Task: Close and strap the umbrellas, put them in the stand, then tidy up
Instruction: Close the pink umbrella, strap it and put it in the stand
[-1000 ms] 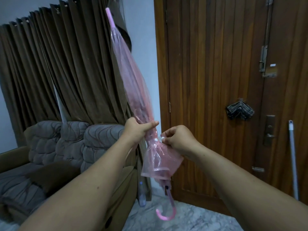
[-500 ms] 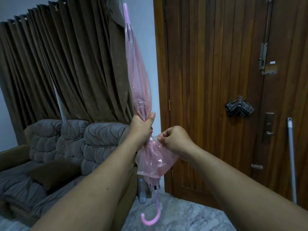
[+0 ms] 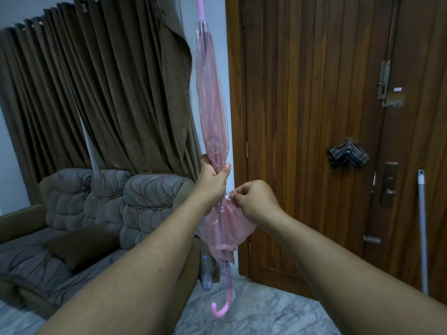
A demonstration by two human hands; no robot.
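A closed pink see-through umbrella (image 3: 212,105) stands almost upright in front of me, tip up and out of the top of the view, hooked pink handle (image 3: 223,303) hanging down near the floor. My left hand (image 3: 212,177) is wrapped tight around the gathered canopy at its middle. Just below and to the right, my right hand (image 3: 254,201) pinches the small strap with its white snap against the canopy. Below the hands the plastic puffs out loosely. No umbrella stand is in view.
A brown wooden door (image 3: 314,117) fills the right, with a folded checked cloth (image 3: 348,157) hung on it and a grey pole (image 3: 422,226) leaning beside it. Brown curtains (image 3: 96,93) and a grey sofa (image 3: 96,209) are at left. A plastic bottle (image 3: 206,272) stands on the marble floor.
The umbrella has swung from leaning left to nearly upright and risen, its tip leaving the top of the view. My left hand slid higher on the canopy; the right hand stays at the strap.
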